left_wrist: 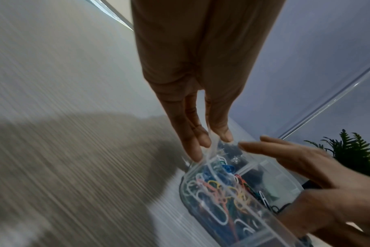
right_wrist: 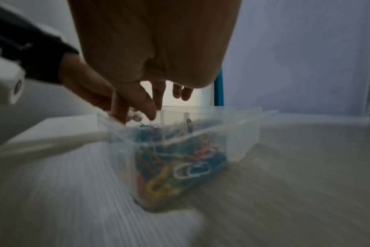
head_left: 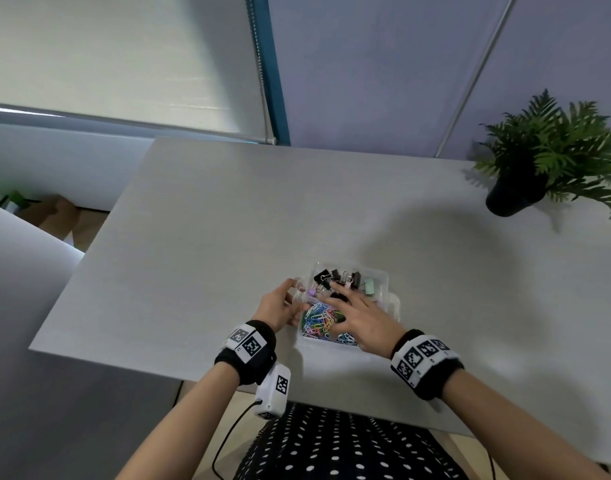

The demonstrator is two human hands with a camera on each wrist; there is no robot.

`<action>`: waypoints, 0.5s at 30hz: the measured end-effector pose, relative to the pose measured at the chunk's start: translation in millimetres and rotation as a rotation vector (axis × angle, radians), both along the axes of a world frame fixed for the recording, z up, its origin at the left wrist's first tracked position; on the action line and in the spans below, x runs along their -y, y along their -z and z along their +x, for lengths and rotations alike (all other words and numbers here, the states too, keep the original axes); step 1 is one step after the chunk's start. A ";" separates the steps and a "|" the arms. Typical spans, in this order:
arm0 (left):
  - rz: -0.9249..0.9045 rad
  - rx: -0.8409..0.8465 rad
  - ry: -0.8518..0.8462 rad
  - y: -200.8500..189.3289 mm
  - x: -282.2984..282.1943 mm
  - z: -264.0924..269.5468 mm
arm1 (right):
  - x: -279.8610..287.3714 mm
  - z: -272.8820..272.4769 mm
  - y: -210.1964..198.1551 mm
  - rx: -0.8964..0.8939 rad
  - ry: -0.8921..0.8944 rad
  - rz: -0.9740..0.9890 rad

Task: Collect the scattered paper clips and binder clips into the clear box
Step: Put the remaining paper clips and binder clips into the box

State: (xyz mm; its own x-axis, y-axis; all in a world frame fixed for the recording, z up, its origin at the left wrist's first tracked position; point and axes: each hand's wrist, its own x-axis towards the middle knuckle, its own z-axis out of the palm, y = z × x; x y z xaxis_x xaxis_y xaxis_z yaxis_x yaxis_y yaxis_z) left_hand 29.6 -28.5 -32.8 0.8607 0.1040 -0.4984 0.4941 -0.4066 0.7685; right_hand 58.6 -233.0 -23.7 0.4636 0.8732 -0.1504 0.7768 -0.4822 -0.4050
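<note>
The clear box (head_left: 383,282) stands on the grey table near its front edge. Black, green and purple binder clips (head_left: 342,279) fill its far compartment. Coloured paper clips (head_left: 318,322) fill the near one and show through the wall in the left wrist view (left_wrist: 220,192) and the right wrist view (right_wrist: 169,168). My left hand (head_left: 293,292) is at the box's left side, its straight fingertips (left_wrist: 197,153) touching the clear rim. My right hand (head_left: 345,306) hovers flat over the box with fingers spread and holds nothing. Both wrist views are blurred.
A potted fern (head_left: 553,161) in a black pot stands at the table's far right corner. The grey table (head_left: 228,220) stretches bare to the left and behind the box. A polka-dot garment (head_left: 332,445) shows below the front edge.
</note>
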 end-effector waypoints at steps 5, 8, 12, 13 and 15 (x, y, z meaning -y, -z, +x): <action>0.002 0.017 0.003 -2.2 0.4 -1.2 | 15.2 3.3 0.0 0.148 0.044 -0.054; -0.023 0.003 -0.004 -2.0 0.5 -1.4 | 20.0 2.0 -2.4 0.207 0.100 -0.082; -0.019 -0.001 0.003 -2.0 -0.5 -1.1 | 20.0 1.4 -5.5 0.117 0.221 -0.018; -0.019 0.000 0.006 -2.0 -0.4 -1.0 | 17.7 2.1 -6.0 0.081 0.235 -0.004; -0.008 0.001 0.010 -0.5 -0.6 -0.6 | 4.0 2.6 -6.8 0.052 0.224 -0.017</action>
State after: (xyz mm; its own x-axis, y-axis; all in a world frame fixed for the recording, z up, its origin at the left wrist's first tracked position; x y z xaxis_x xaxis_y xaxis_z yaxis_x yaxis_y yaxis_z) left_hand 29.0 -27.9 -32.3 0.8624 0.0912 -0.4980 0.4890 -0.4050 0.7726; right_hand 61.3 -236.9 -16.8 0.6535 0.7447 -0.1354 0.6688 -0.6518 -0.3576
